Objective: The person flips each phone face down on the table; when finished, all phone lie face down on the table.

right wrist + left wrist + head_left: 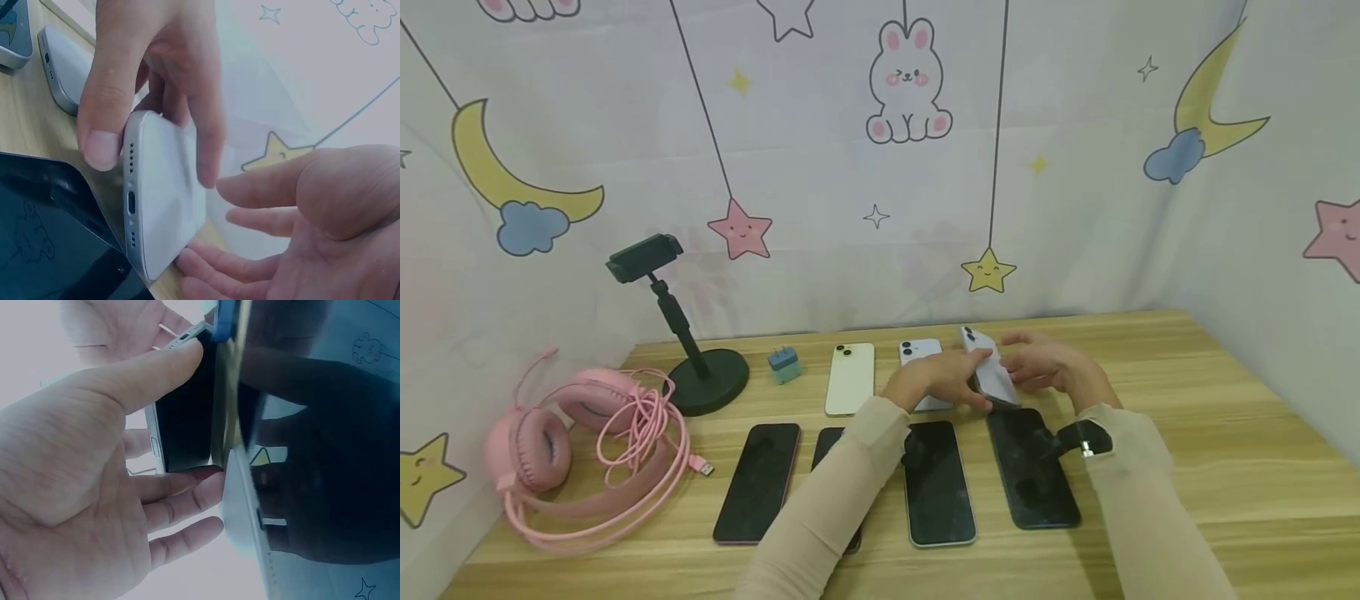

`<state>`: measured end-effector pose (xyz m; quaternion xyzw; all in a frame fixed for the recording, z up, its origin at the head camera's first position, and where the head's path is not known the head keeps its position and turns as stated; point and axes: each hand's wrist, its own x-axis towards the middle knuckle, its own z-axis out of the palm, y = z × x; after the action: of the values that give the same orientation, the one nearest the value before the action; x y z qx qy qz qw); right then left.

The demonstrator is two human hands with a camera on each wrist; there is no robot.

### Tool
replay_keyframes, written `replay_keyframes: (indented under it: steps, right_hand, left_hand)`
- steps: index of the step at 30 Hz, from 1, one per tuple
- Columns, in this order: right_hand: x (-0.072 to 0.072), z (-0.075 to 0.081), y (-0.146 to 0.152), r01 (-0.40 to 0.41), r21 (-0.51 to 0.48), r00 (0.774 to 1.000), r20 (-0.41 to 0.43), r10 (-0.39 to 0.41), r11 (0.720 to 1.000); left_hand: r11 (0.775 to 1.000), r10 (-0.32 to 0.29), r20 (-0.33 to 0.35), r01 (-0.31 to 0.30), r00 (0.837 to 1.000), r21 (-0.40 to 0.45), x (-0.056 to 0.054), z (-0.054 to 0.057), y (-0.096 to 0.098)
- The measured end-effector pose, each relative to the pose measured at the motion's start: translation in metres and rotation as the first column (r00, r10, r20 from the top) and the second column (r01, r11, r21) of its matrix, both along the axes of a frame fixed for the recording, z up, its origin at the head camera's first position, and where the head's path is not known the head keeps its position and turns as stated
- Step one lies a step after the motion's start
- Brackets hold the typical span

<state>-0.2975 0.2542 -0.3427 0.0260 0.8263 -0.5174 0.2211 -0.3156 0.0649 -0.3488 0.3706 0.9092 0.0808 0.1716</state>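
My left hand (942, 377) grips a pale smartphone (992, 371) by its sides, with the thumb on the screen side. The phone is tilted up on a long edge, its pale back turned toward my right hand (1048, 364). In the right wrist view, the charging port and speaker holes show on the phone's end (131, 203). The right fingers are loosely bent beside the phone's back, fingertips close to its lower edge; whether they touch cannot be told. Just in front lies a dark-screened phone (1033, 475), face up.
Left of the hands, a lilac phone (921, 348) and a pale yellow phone (850, 379) lie face down. Nearer are more face-up phones (940, 483), one partly under the left sleeve. Further left stand a charger (785, 365), a black phone stand (707, 383) and pink headphones (535, 450).
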Motion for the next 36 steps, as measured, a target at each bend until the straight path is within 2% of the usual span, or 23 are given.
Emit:
replay_keyframes:
  steps: [5,13,18,23,28,33,36]
  right_hand:
    - [0.001,0.003,-0.002,0.012,0.036,1.000,0.004,-0.013,0.999]
    - [0.001,0.003,-0.004,0.043,0.061,0.999,0.010,-0.043,0.997]
    - [0.003,0.003,-0.005,0.021,0.047,1.000,-0.007,-0.021,0.999]
    - [0.006,0.006,-0.007,-0.001,0.050,0.999,-0.036,0.002,0.999]
    - [0.011,0.012,-0.014,-0.015,0.096,0.994,-0.109,0.025,0.995]
    - [0.016,0.014,-0.029,-0.026,0.094,0.978,-0.202,0.045,0.995]
    - [0.019,0.016,-0.040,-0.038,0.080,0.968,-0.243,0.056,0.996]
  left_hand:
    - [0.996,0.019,-0.053,-0.024,0.998,-0.088,0.002,-0.002,0.002]
    - [0.989,0.074,-0.040,-0.078,0.996,-0.127,0.006,-0.001,0.000]
    - [0.989,0.048,-0.044,-0.054,0.998,-0.136,0.007,0.001,-0.003]
    - [0.995,0.001,-0.032,-0.004,1.000,-0.097,0.007,0.004,-0.011]
    - [0.998,-0.051,-0.034,0.050,0.998,-0.027,0.012,0.014,-0.023]
    - [0.999,-0.051,-0.056,0.050,0.997,-0.004,0.023,0.028,-0.043]
    - [1.000,-0.029,-0.096,0.029,0.995,-0.007,0.030,0.035,-0.061]
